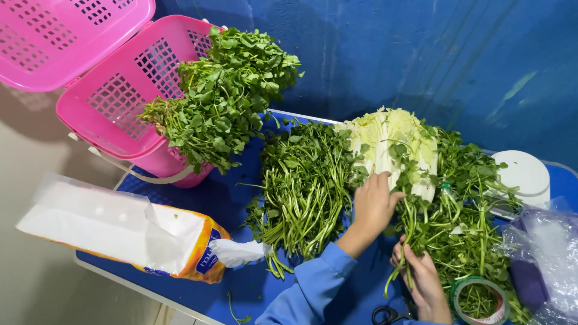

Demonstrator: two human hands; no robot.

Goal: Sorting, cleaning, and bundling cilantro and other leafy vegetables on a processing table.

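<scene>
My left hand [373, 207], in a blue sleeve, reaches over the blue table [211, 198] and pinches leafy green stems at the foot of a pale napa cabbage [385, 138]. My right hand [421, 280] grips the lower ends of the same bunch of greens [457, 222], which lies to the right of the cabbage. A second loose pile of greens [301, 186] lies left of my left hand. A pink slotted basket [114, 102] at the table's back left has its lid open and a third bunch of greens [226, 96] hanging over its rim.
An opened pack of white tissues [120, 232] lies at the front left edge. A roll of green tape [480, 299] and black scissors [385, 315] sit near my right hand. A white round object [527, 171] and a purple plastic bag [542, 259] are at right. A blue wall [451, 54] is behind the table.
</scene>
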